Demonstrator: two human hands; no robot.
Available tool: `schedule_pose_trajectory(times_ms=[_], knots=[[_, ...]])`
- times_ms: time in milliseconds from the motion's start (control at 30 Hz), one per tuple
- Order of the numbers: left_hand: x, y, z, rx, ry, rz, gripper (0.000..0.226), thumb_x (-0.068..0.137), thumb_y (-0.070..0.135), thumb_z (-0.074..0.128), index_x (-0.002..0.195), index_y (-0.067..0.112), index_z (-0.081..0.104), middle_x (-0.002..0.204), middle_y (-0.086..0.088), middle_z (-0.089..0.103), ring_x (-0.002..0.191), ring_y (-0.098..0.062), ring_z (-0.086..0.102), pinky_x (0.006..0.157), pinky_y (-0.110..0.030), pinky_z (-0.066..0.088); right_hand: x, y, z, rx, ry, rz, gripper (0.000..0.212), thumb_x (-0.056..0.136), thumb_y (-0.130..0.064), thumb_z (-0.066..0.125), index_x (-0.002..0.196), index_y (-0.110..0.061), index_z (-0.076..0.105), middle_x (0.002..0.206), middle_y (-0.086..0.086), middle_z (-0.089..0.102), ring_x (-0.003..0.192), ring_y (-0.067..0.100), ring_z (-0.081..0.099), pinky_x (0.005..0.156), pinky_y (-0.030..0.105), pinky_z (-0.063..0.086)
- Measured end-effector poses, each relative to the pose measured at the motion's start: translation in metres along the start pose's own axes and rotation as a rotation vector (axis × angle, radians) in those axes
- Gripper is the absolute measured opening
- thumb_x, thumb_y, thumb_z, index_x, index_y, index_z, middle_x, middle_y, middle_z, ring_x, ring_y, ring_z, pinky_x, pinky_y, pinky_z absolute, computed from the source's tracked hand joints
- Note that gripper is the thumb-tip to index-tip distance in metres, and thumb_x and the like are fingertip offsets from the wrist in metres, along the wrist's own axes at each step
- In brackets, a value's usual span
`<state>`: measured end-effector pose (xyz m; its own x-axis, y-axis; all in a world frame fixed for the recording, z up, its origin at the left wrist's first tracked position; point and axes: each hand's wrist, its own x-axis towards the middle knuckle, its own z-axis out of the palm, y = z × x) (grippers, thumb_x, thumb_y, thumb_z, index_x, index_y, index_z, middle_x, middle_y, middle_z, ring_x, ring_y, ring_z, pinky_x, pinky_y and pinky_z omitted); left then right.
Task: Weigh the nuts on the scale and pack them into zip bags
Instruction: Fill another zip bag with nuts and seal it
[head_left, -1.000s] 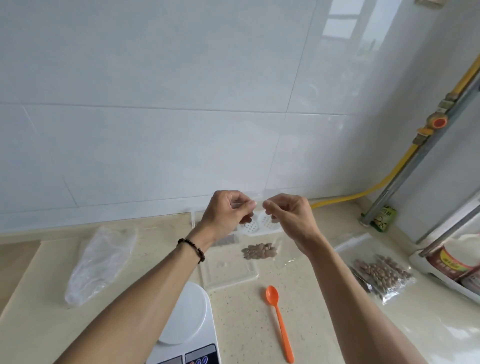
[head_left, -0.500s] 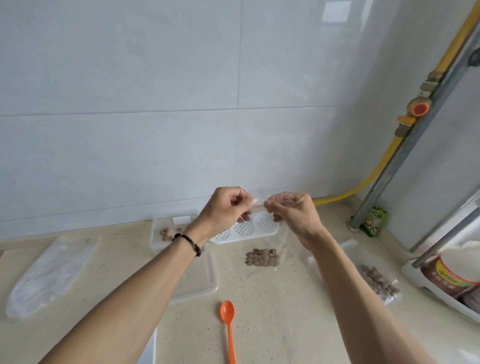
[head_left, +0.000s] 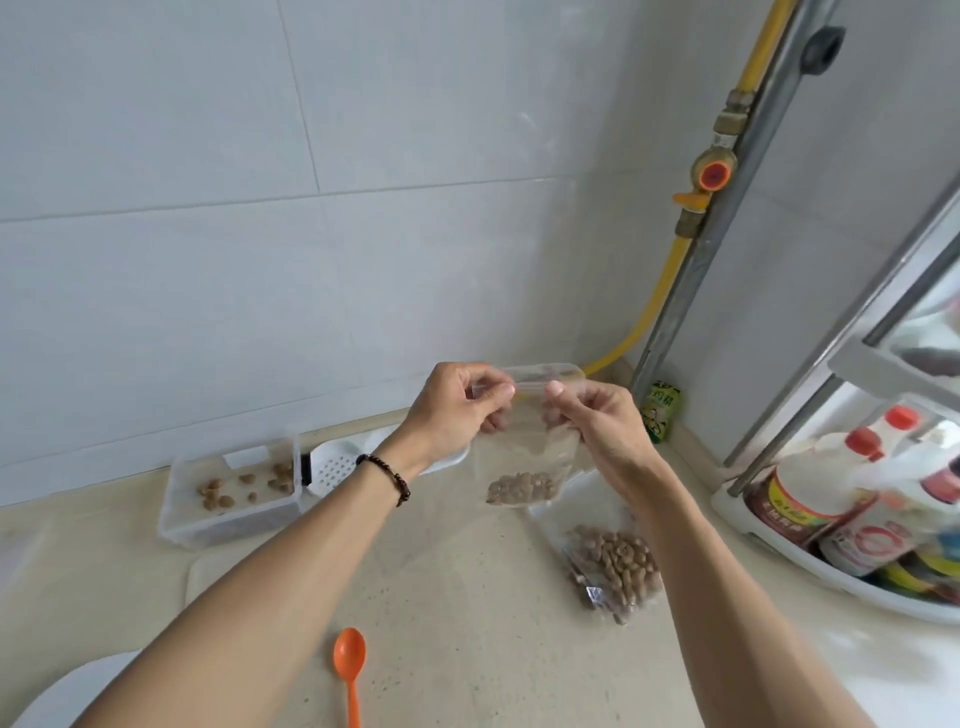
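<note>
Both hands hold a clear zip bag (head_left: 527, 452) upright above the table (head_left: 467, 597). The left hand (head_left: 457, 410) and the right hand (head_left: 597, 421) pinch its top strip side by side, and a small heap of nuts (head_left: 522, 487) sits at its bottom. On the table lie an orange spoon (head_left: 350, 670), a fuller bag of nuts (head_left: 613, 564) and a clear tub (head_left: 234, 493) with a few pieces. A rack of bottles (head_left: 857, 509) stands at the right.

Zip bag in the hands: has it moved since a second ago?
Yes. The zip bag has shifted right, away from the perforated tray and toward the nut packet.
</note>
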<state>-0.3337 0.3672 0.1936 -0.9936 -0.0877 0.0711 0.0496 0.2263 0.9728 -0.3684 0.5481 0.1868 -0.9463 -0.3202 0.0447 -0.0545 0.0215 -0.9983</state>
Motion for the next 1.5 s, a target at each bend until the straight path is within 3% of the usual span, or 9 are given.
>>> schedule_pose_trajectory(times_ms=[100,267,467,633,867,967,1100,1300,1500], knots=[[0.018,0.000,0.029,-0.197,0.028,-0.040,0.013,0.094,0.003,0.059,0.083,0.006,0.066,0.067,-0.004,0.062,0.050,-0.012,0.061,0.050,-0.020,0.048,-0.006,0.015,-0.037,-0.120,-0.118,0.160,0.030,0.084,-0.033,0.070,0.084,-0.004,0.066,0.070,-0.001,0.068,0.061,0.008,0.055,0.064,0.020,0.044],[0.049,-0.031,0.072,-0.246,0.145,-0.196,0.011,0.092,0.006,0.063,0.082,0.008,0.068,0.070,-0.008,0.065,0.056,-0.016,0.066,0.059,-0.027,0.056,-0.019,0.059,-0.094,-0.263,0.006,0.366,0.021,0.077,-0.017,0.074,0.096,-0.013,0.064,0.096,0.022,0.069,0.089,0.039,0.064,0.092,0.055,0.051],[0.075,-0.081,0.141,0.042,0.039,-0.286,0.025,0.091,0.004,0.060,0.070,0.015,0.065,0.073,-0.007,0.068,0.064,-0.021,0.068,0.064,-0.034,0.060,-0.027,0.102,-0.139,-0.759,0.130,0.367,0.040,0.091,-0.018,0.063,0.130,-0.015,0.057,0.094,-0.001,0.065,0.085,0.016,0.060,0.074,0.025,0.045],[0.080,-0.126,0.174,0.286,-0.039,-0.343,0.017,0.084,0.015,0.066,0.068,0.021,0.068,0.071,0.005,0.070,0.071,-0.019,0.070,0.073,-0.034,0.059,-0.029,0.138,-0.160,-0.921,0.135,0.451,0.047,0.096,-0.018,0.053,0.142,-0.011,0.043,0.098,0.009,0.073,0.066,0.012,0.063,0.049,0.011,0.041],[0.084,-0.148,0.189,0.577,-0.104,-0.264,0.013,0.084,0.024,0.067,0.072,0.020,0.062,0.075,0.006,0.067,0.076,-0.022,0.063,0.066,-0.032,0.052,-0.030,0.167,-0.168,-1.100,0.208,0.407,0.046,0.091,-0.029,0.065,0.133,-0.013,0.056,0.121,0.008,0.058,0.110,0.025,0.055,0.089,0.034,0.048],[0.082,-0.154,0.186,0.653,-0.179,-0.251,0.020,0.089,0.028,0.064,0.105,0.016,0.064,0.105,0.000,0.064,0.100,-0.025,0.058,0.081,-0.036,0.050,-0.033,0.170,-0.168,-1.149,0.197,0.429,0.046,0.092,-0.030,0.063,0.134,-0.015,0.055,0.126,0.008,0.056,0.115,0.027,0.048,0.092,0.037,0.044],[0.068,-0.157,0.164,0.683,-0.142,-0.212,0.056,0.093,0.036,0.056,0.142,0.013,0.041,0.135,-0.009,0.046,0.128,-0.027,0.037,0.101,-0.040,0.041,-0.029,0.161,-0.153,-1.133,0.239,0.383,0.045,0.093,-0.031,0.057,0.135,-0.016,0.054,0.130,0.007,0.054,0.119,0.027,0.045,0.094,0.040,0.043],[0.020,-0.167,0.093,0.832,-0.086,-0.130,0.053,0.091,0.029,0.060,0.139,0.010,0.046,0.133,-0.010,0.048,0.126,-0.028,0.042,0.101,-0.038,0.041,0.000,0.151,-0.070,-1.040,0.084,0.164,0.041,0.094,-0.027,0.056,0.132,-0.010,0.056,0.127,0.010,0.056,0.118,0.027,0.049,0.094,0.038,0.046],[-0.023,-0.188,0.020,1.069,-0.091,-0.285,0.068,0.088,0.042,0.060,0.146,0.015,0.035,0.149,-0.011,0.035,0.139,-0.026,0.029,0.110,-0.036,0.030,0.027,0.173,0.029,-0.965,-0.225,0.173,0.048,0.094,-0.028,0.058,0.136,-0.007,0.050,0.133,0.013,0.050,0.119,0.031,0.052,0.099,0.036,0.044]])
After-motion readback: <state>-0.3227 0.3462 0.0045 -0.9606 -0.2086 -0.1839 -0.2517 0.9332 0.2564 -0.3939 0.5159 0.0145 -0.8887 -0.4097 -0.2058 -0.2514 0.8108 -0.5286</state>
